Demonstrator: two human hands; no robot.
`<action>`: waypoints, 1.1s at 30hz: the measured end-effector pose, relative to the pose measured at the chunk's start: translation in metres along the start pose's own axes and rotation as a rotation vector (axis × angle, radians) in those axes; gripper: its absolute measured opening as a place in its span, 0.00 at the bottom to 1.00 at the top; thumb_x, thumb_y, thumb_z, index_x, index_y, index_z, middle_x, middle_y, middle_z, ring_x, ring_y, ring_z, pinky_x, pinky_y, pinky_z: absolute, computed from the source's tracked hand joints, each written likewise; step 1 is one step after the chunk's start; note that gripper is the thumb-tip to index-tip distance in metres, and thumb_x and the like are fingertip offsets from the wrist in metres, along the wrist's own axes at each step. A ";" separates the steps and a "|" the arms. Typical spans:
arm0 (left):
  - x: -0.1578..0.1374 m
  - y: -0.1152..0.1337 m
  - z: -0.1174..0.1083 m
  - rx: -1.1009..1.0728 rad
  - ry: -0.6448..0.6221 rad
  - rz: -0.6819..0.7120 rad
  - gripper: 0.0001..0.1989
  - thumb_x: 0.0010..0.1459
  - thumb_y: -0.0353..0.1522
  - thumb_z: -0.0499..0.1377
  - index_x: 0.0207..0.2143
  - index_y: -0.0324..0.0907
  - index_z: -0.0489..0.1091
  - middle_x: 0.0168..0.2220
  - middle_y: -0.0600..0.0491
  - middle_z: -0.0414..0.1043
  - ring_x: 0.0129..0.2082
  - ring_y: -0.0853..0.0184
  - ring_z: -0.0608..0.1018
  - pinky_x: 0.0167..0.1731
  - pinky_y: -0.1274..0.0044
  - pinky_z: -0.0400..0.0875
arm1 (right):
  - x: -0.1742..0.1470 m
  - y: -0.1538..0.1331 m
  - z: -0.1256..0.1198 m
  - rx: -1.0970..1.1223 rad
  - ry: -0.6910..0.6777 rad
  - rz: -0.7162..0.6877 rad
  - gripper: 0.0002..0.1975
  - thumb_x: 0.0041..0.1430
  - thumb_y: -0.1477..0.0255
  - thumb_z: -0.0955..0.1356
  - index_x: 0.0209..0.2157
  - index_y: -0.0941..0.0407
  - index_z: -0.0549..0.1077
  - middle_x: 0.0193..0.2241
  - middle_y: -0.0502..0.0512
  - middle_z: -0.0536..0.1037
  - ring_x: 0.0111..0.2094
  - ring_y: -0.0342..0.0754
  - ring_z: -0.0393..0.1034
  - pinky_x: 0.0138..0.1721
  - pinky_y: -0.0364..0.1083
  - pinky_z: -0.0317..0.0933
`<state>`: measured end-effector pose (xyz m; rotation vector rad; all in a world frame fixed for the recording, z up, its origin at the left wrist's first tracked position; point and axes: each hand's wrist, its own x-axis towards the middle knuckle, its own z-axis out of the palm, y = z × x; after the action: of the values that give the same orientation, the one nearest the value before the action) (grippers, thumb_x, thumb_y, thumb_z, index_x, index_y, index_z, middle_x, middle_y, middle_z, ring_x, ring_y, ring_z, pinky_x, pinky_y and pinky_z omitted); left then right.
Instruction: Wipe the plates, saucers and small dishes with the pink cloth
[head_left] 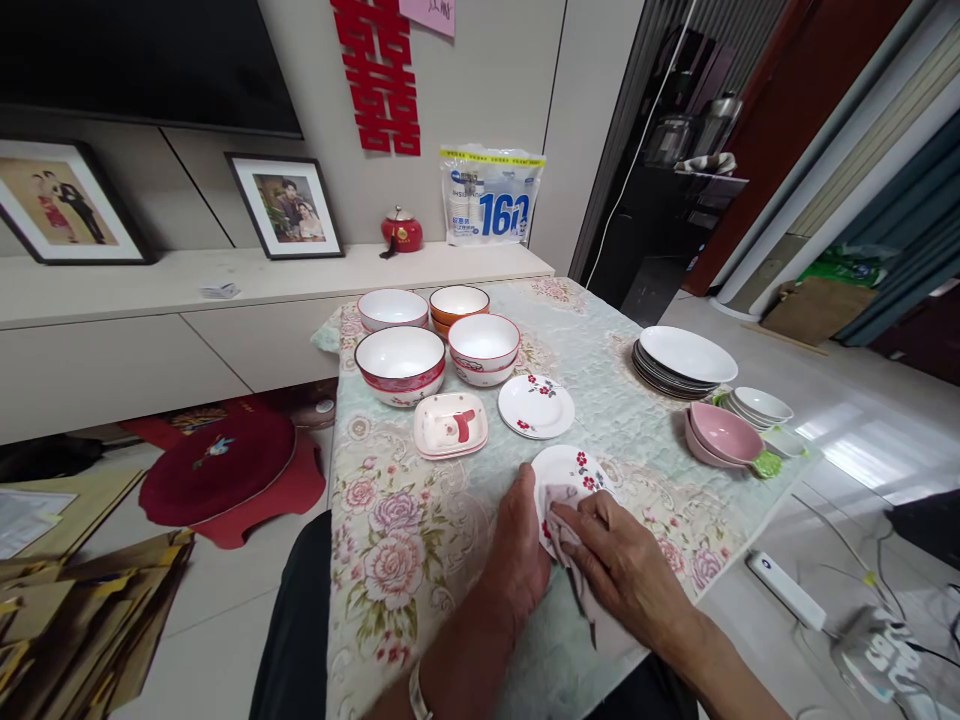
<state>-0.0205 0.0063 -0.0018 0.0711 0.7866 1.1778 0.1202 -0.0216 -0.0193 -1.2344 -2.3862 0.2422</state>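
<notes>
Near the table's front edge, my left hand (523,545) grips a small white plate (564,465) with red flowers by its left rim. My right hand (619,555) presses a pale pink cloth (592,610) onto the plate's face; the cloth hangs down below the fingers. Just beyond lies a matching flowered plate (536,405), seemingly stacked on another. Left of it sit shallow rectangular dishes (450,425) with a red pattern. Behind these stand stacked bowls, among them a red-patterned bowl (400,365) and a white bowl with a red rim (484,348).
On the right of the floral tablecloth (405,510) are a stack of large plates (686,358), pink bowls (724,435) and small white bowls (757,405). A cabinet (300,285) runs behind the table. A red stool (232,460) and flattened cardboard (97,620) lie at left.
</notes>
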 end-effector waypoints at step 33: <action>-0.002 -0.001 0.002 0.020 -0.012 0.045 0.18 0.60 0.41 0.57 0.40 0.35 0.76 0.35 0.43 0.80 0.40 0.58 0.81 0.42 0.71 0.73 | 0.020 -0.004 0.005 -0.086 0.037 0.038 0.18 0.67 0.74 0.61 0.56 0.55 0.70 0.37 0.57 0.68 0.36 0.49 0.67 0.36 0.47 0.67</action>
<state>-0.0194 0.0049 0.0000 0.1133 0.7900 1.2110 0.1052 -0.0071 -0.0163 -1.3116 -2.3653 0.1287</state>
